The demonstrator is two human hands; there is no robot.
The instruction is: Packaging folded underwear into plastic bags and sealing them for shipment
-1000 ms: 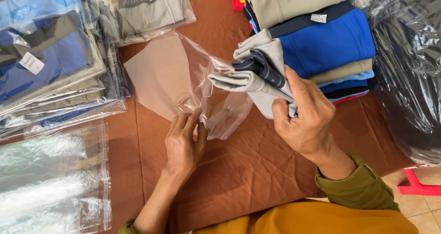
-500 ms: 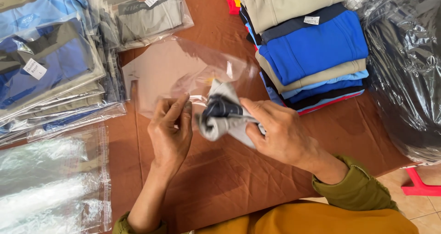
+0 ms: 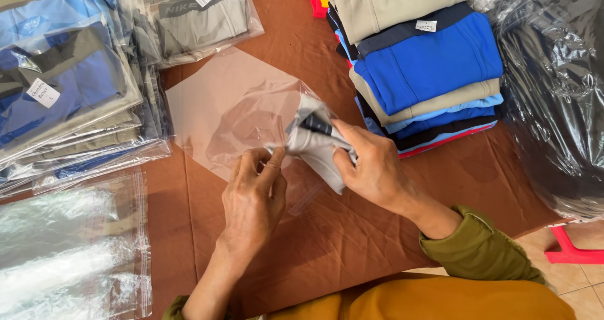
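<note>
At centre frame, the right hand (image 3: 377, 169) grips a folded grey garment (image 3: 314, 145) partly inside a clear plastic bag (image 3: 233, 109), whose mouth the left hand (image 3: 251, 200) pinches. Folded clothes (image 3: 421, 68) are stacked upper right, bagged garments (image 3: 63, 87) upper left, on a brown quilted surface (image 3: 340, 238).

I hold a folded grey garment (image 3: 314, 145) with a dark band, its end inside a clear plastic bag (image 3: 239, 115). The bag lies flat, mouth toward me.
</note>
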